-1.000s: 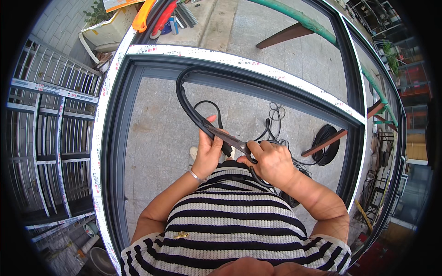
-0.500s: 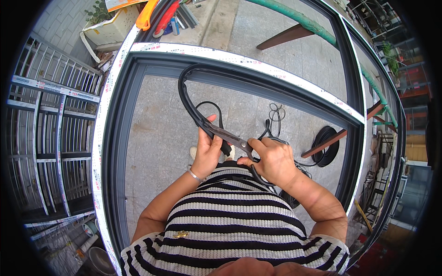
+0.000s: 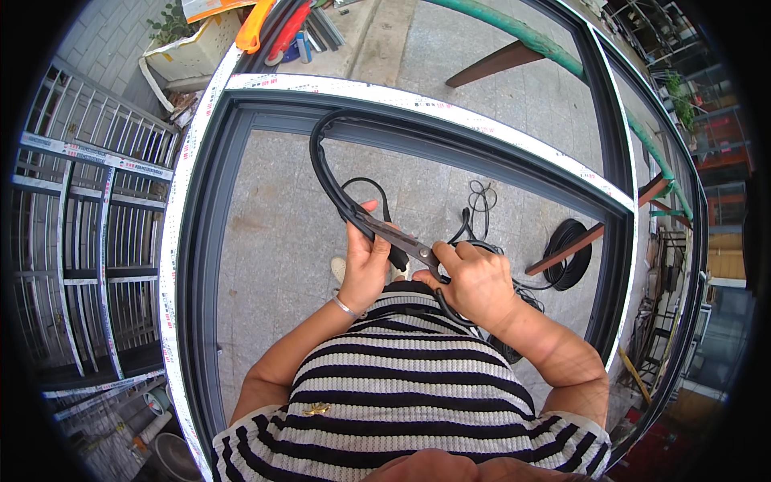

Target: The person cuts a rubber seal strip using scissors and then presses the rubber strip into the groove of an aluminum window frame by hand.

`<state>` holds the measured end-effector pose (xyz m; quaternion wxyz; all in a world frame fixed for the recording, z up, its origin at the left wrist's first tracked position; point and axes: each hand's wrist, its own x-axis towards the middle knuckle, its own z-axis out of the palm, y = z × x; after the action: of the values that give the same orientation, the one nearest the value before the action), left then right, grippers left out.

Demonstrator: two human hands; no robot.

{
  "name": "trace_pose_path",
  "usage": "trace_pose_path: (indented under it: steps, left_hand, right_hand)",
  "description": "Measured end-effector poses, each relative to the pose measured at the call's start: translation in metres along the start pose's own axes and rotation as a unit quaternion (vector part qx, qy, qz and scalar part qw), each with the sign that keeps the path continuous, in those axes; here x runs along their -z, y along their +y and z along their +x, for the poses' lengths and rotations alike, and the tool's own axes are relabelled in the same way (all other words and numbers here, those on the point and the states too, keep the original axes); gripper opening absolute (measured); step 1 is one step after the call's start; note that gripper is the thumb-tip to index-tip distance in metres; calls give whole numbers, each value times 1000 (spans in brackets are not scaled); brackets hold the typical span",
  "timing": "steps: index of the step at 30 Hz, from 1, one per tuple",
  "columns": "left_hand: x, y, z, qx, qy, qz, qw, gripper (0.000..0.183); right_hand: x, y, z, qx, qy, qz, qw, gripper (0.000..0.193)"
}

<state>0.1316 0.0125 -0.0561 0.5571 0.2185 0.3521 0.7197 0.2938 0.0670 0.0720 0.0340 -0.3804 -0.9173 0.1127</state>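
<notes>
My left hand (image 3: 368, 261) is closed round a black rubber strip (image 3: 323, 169), which loops up to the inner edge of the dark grey window frame (image 3: 210, 233). Scissors (image 3: 408, 241) with dark metal blades and black handles are gripped in my right hand (image 3: 475, 283). Their blades reach left to the strip by my left fingers. Whether the blades are together on the strip is hard to make out. A short end of the strip hangs beneath my left hand, in front of my body.
Inside the frame, a coil of black strip (image 3: 572, 255) and loose loops lie on the paved floor. A brown support leg (image 3: 566, 251) stands near the coil. Orange-handled and red tools (image 3: 255, 28) rest at the far left corner. Metal grilles (image 3: 84, 265) lean at the left.
Little differs. My hands, the scissors and the strip stay in nearly the same place, and my view has shifted only slightly.
</notes>
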Motion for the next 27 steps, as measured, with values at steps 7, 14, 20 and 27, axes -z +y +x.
trace_pose_path:
  steps: [7,14,20,27]
  left_hand:
    - [7,-7,1,-11,4,35,999,47]
    - [7,-3,0,1,-1,49,999,47]
    - [-6,7,2,13,6,-1,1000,46]
    - [8,10,-2,10,-60,-23,998,50]
  right_hand:
    - [-4,10,6,68,3,-44,997,47]
    - [-8,17,6,82,3,-46,996,45]
    - [-10,21,7,72,10,-52,996,43]
    - [2,23,8,34,20,-12,999,49]
